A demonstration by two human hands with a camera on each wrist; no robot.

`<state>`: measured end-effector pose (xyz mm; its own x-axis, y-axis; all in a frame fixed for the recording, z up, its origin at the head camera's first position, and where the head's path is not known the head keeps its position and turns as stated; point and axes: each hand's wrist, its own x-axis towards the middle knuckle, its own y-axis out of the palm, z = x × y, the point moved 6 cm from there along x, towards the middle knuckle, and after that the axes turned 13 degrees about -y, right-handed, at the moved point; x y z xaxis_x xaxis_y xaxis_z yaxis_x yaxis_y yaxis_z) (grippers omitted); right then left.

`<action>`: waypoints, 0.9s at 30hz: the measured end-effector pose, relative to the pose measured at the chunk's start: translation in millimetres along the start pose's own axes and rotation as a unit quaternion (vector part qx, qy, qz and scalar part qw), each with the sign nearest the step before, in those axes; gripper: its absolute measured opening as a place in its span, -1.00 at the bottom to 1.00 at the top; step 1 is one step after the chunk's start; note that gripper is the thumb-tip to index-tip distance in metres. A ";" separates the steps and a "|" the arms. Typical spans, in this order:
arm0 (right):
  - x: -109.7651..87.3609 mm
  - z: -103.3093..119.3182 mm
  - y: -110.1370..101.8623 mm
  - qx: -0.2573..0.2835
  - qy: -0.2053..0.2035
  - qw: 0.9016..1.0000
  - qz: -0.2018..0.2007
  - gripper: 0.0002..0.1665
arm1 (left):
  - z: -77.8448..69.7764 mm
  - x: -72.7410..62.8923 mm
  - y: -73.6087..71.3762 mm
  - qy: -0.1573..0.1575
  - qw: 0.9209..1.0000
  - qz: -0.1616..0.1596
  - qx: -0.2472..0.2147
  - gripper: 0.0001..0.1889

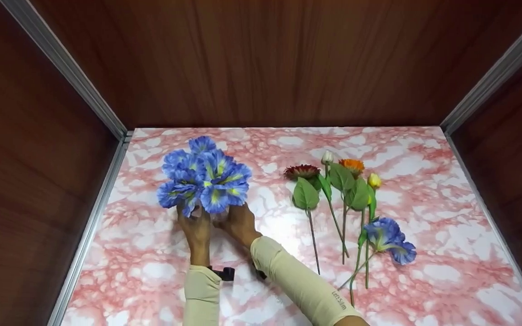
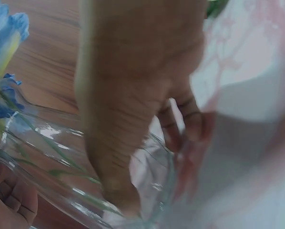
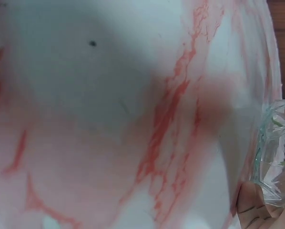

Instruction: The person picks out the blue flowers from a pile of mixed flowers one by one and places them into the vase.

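A clear glass vase (image 2: 61, 143) stands with green stems inside it and a bunch of blue-and-yellow irises (image 1: 215, 176) spreading from its top. In the head view the blooms hide the vase. My left hand (image 1: 195, 231) grips the vase low down, thumb and fingers on either side near its base in the left wrist view. On the other side my right hand (image 1: 240, 224) holds the vase; its curled fingers (image 2: 14, 200) show at the glass in the left wrist view. The right wrist view catches only the vase's base (image 3: 271, 157) and some fingers at its edge.
To the right lie loose artificial flowers: a dark red bloom (image 1: 302, 171), a white tulip (image 1: 327, 157), an orange bloom (image 1: 353, 166), a yellow tulip (image 1: 374, 180) and a single blue iris (image 1: 388, 237). Brown wood panels (image 1: 283, 63) enclose the red-and-white marbled table (image 1: 442, 203).
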<state>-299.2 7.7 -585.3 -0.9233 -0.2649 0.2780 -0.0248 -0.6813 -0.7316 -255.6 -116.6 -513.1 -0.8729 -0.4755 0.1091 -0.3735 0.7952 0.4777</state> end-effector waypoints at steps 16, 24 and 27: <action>-1.5 2.4 -1.4 -0.001 -0.032 0.999 -0.011 -0.05 | 35.0 -3.5 -35.3 -0.010 0.946 -0.032 0.324 -0.33; 1.1 4.4 -0.5 -0.022 -0.027 0.999 -0.003 -0.01 | 43.9 -1.5 -41.8 -0.033 0.930 -0.040 0.365 -0.36; -0.3 5.9 -2.5 -0.030 -0.037 0.999 -0.001 -0.04 | 41.6 -3.2 -41.3 -0.033 0.923 -0.035 0.382 -0.35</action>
<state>-296.6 5.5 -579.8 -0.8928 -0.3136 0.3234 -0.0521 -0.6412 -0.7656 -250.5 -132.2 -569.5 -0.8458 -0.5323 0.0353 -0.5204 0.8086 -0.2744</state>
